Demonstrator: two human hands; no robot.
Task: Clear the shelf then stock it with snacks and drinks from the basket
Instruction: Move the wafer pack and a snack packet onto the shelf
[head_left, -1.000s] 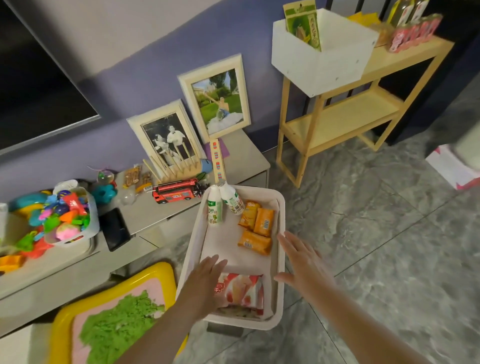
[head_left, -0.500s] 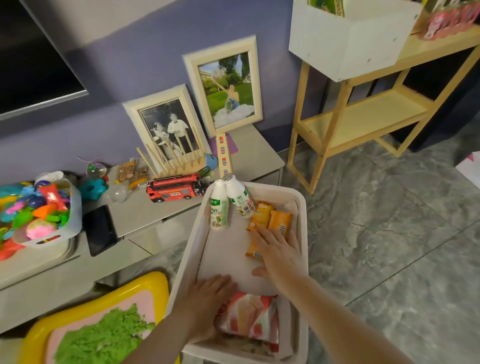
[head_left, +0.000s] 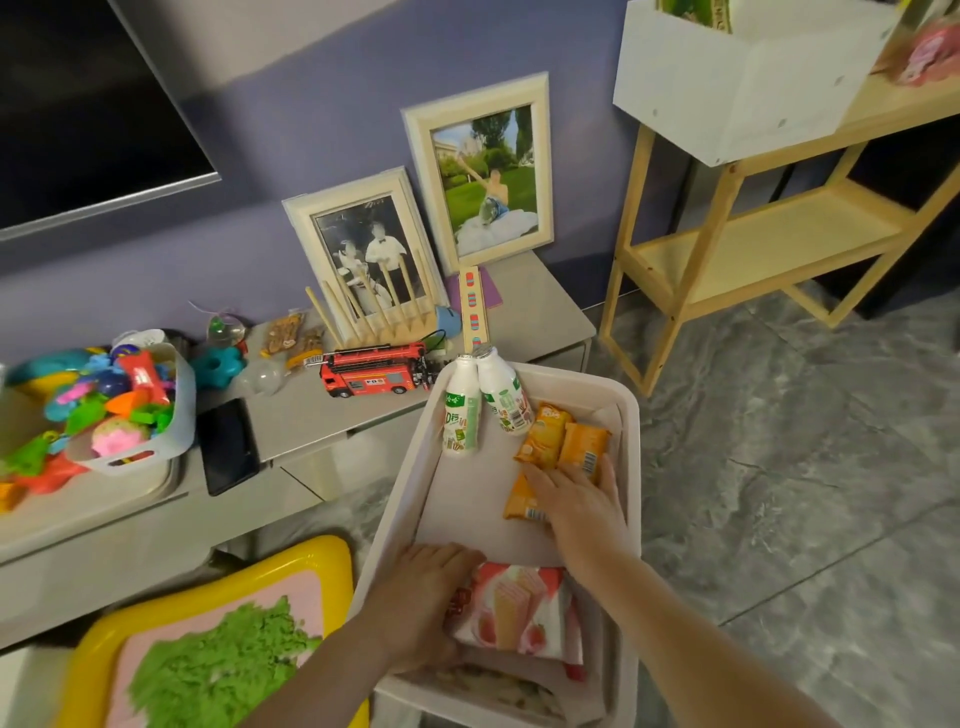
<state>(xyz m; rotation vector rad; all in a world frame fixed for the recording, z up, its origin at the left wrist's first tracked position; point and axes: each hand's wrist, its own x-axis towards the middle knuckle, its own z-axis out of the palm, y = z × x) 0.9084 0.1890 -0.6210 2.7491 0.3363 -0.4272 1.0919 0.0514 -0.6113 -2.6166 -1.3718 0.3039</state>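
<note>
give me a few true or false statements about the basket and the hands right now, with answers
1. Two white bottles lie at the basket's far end. True.
2. The right hand rests on the orange snack packets. True.
3. The left hand holds a bottle. False: it touches the pink wafer pack.
4. The wooden shelf's lower level holds the bottles. False: it is bare.
5. The red toy truck sits in the basket. False: it stands on the grey cabinet.
</note>
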